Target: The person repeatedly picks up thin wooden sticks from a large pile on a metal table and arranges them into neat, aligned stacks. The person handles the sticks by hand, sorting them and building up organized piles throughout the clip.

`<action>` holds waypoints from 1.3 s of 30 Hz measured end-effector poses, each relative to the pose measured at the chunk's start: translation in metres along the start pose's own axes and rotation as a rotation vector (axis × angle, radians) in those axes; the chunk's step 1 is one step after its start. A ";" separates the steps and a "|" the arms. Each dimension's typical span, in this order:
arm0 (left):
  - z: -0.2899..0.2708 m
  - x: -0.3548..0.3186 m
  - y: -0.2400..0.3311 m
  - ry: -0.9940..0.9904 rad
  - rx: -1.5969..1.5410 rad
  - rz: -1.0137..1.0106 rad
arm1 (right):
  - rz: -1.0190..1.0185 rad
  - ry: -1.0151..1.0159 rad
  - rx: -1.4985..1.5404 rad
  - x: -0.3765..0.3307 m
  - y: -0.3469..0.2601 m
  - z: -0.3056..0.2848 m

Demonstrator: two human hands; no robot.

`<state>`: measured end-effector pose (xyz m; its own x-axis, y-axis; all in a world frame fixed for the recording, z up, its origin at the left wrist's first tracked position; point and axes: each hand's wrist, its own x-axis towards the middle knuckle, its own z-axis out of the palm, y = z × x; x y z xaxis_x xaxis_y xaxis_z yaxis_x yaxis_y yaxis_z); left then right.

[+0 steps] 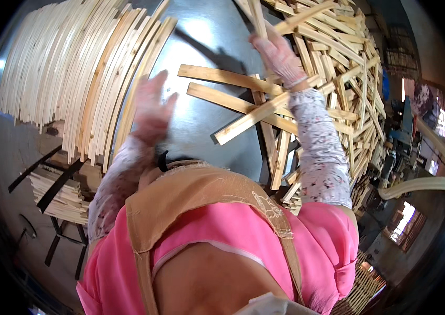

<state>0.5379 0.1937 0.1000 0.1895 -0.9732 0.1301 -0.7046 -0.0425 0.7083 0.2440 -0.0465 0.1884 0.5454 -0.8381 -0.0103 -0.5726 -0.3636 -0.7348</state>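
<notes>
My right hand (281, 59), in a pale pinkish glove, is closed around a wooden strip (257, 18) at the edge of a jumbled heap. My left hand (154, 107), gloved too and smeared by motion, has thumb and fingers apart with nothing visible in them. It is beside the rightmost strip of a row of wooden strips (83, 68) lying side by side; whether it touches that strip I cannot tell. Between my hands, two loose wooden strips (222, 76) jut out from the heap, and a shorter wooden piece (249, 119) crosses over their ends.
The heap of wooden strips (333, 50) spreads over the right of the shiny metal table (201, 134). Below the row at left, more strips (59, 194) are stacked on a dark metal stand (62, 184). A pale curved hose (422, 185) and machinery are farther right.
</notes>
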 end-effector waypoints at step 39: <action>0.020 -0.055 -0.070 -0.209 0.459 -0.358 | 0.451 0.264 -0.647 -0.032 0.109 0.043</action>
<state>0.5625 0.2460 0.0294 0.3632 -0.9023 -0.2321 -0.8533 -0.4222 0.3061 0.1909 -0.0421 0.0796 0.0644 -0.9979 0.0080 -0.9846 -0.0648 -0.1621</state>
